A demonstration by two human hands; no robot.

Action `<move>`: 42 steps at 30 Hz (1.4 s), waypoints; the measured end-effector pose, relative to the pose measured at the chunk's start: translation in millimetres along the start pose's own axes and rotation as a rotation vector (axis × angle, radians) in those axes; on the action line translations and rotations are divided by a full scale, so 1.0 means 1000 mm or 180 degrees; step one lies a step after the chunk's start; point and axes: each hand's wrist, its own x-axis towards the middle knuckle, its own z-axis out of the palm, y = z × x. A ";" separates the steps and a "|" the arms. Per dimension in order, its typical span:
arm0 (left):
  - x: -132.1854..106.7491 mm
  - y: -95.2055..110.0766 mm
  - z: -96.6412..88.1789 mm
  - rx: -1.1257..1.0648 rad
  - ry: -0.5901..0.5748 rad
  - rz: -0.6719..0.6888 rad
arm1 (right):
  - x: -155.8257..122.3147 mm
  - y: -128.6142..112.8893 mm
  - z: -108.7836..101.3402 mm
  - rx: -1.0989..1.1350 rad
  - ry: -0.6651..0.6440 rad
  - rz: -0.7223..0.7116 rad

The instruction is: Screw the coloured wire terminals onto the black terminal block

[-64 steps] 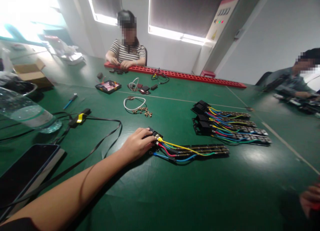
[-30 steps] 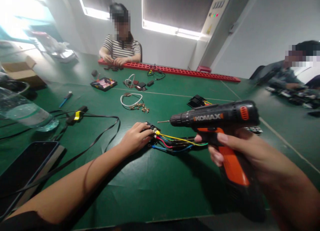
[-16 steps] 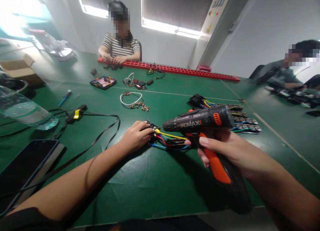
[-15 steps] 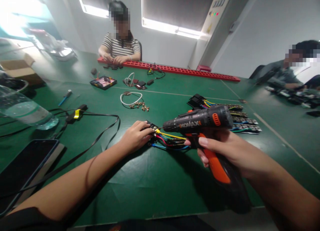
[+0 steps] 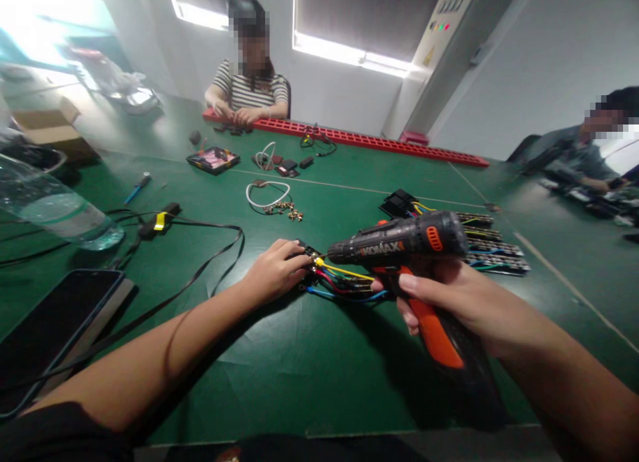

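My right hand (image 5: 424,292) grips a black and orange cordless drill (image 5: 394,245) by its handle, a finger near the trigger. The drill lies nearly level, its tip pointing left at a small black terminal block (image 5: 312,252). My left hand (image 5: 279,269) is closed on that block, fingers pressing it at the table; they cover much of it. Yellow, red and blue wires (image 5: 344,275) run right from the block, passing under the drill. Whether the bit touches a screw is too small to tell. Beyond lie several brass screws (image 5: 292,212) beside a white cable loop (image 5: 249,194).
More wired black assemblies (image 5: 494,255) lie to the right. A phone (image 5: 54,329), a plastic bottle (image 5: 74,216) and a black cable (image 5: 200,289) occupy the left. A small parts tray (image 5: 212,161) and a red slotted strip (image 5: 349,138) are farther back. Two people (image 5: 249,89) sit around the table.
The whole view has shifted slightly, so things appear a little farther right. Both hands keep their grips, and the drill stays at the terminal block.
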 end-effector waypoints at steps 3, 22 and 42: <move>0.000 0.000 0.000 -0.0027 -0.0041 -0.0040 | -0.001 0.000 0.000 -0.0013 0.0061 0.0014; -0.002 0.001 -0.001 -0.0006 -0.0122 -0.0102 | 0.018 -0.040 -0.009 -0.0020 -0.0075 0.0340; -0.003 0.002 -0.001 -0.0006 -0.0178 -0.0182 | 0.027 -0.092 0.037 -0.0521 -0.0285 0.0426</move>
